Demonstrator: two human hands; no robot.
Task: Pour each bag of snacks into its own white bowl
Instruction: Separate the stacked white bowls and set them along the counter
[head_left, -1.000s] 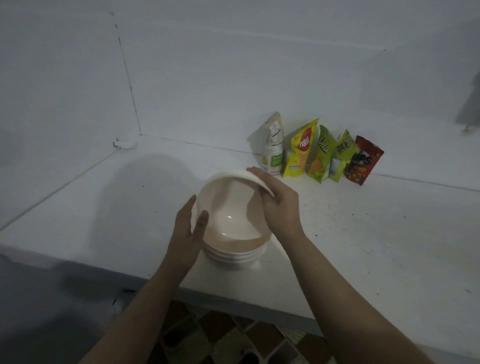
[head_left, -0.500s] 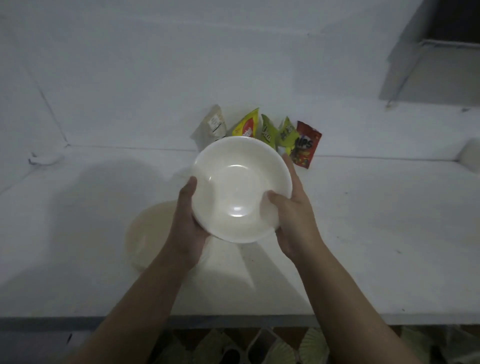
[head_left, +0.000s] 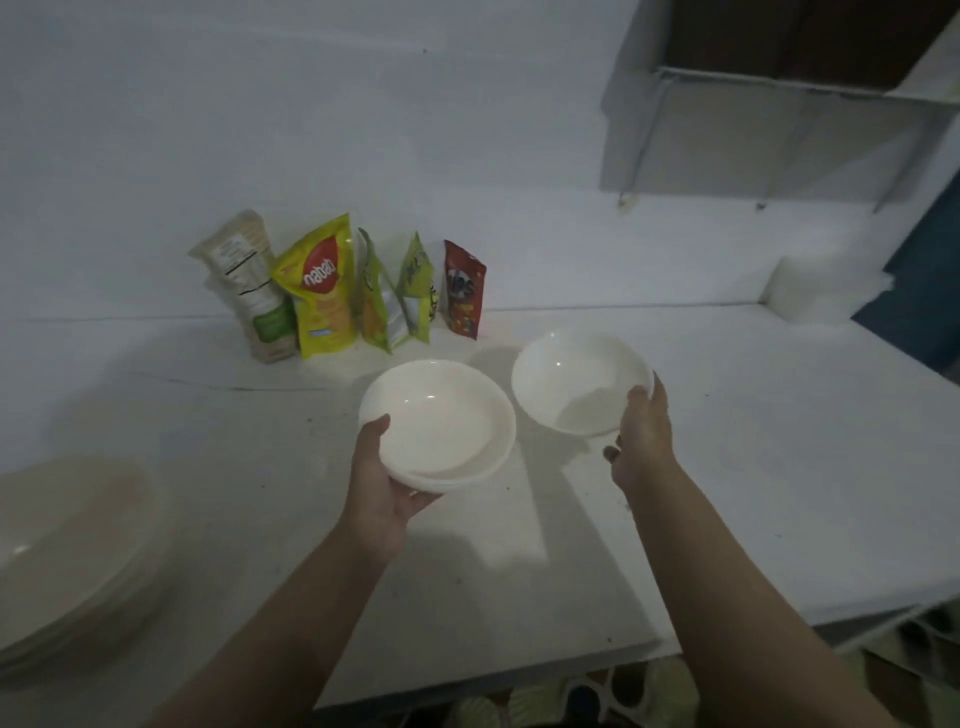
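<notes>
Bowls now split: left hand (head_left: 387, 493) holds a nested white pair (head_left: 439, 426), right hand (head_left: 641, 441) one bowl (head_left: 579, 382).

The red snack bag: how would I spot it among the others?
Look to the white wall at the back of the counter, where five snack bags lean in a row. The red snack bag stands at the right end, the only dark red one.

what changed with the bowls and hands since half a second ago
Both hands then held one stack of bowls together. Now the right hand has lifted the top bowl off and carried it rightward, pinching its rim, while the left hand alone grips the remaining bowl stack. The five snack bags stand unopened along the wall as before, and the pile of dishes stays on the counter.
</notes>
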